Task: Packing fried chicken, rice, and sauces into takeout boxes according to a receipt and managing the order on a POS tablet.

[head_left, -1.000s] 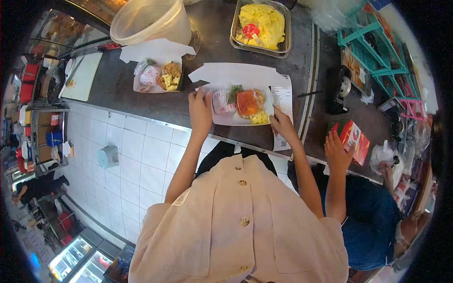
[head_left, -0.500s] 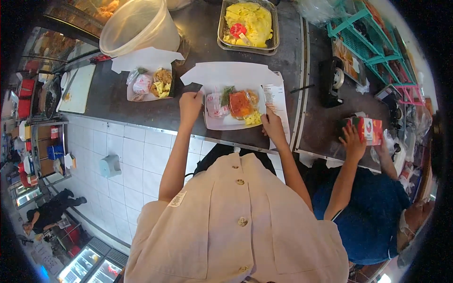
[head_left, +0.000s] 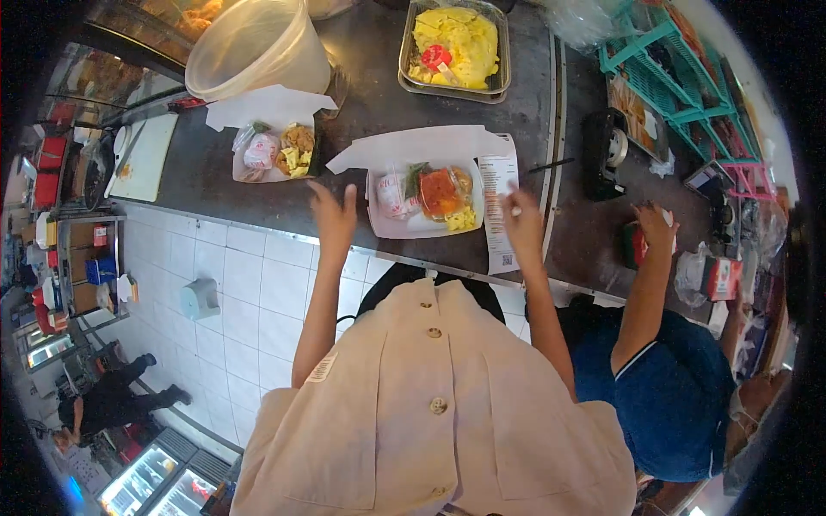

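An open white meal box (head_left: 420, 231) sits on the dark counter before me, its lid flap (head_left: 413, 146) folded back. Inside are a paper-wrapped bundle (head_left: 395, 198), a lidded tub of orange-red sauce (head_left: 441, 193), some green leaf and yellow chunks (head_left: 462, 218). Just left of the box, my left hand (head_left: 334, 215) is open, fingers apart, touching nothing. On the right side, my right hand (head_left: 523, 220) hovers beside a long paper slip (head_left: 498, 228). It is slightly blurred, its fingers loosely apart, and no held object shows.
A second filled meal box (head_left: 268, 177) stands to the left. Behind it is a clear plastic tub (head_left: 249, 60). A metal tray of yellow food (head_left: 454, 52) lies at the back. To the right, a co-worker's hand (head_left: 656, 225) reaches over a red box near a tape dispenser (head_left: 607, 155).
Both my hands have let go of the meal box and drawn away from its sides. The lid flap has tilted slightly. The co-worker's hands have moved apart.
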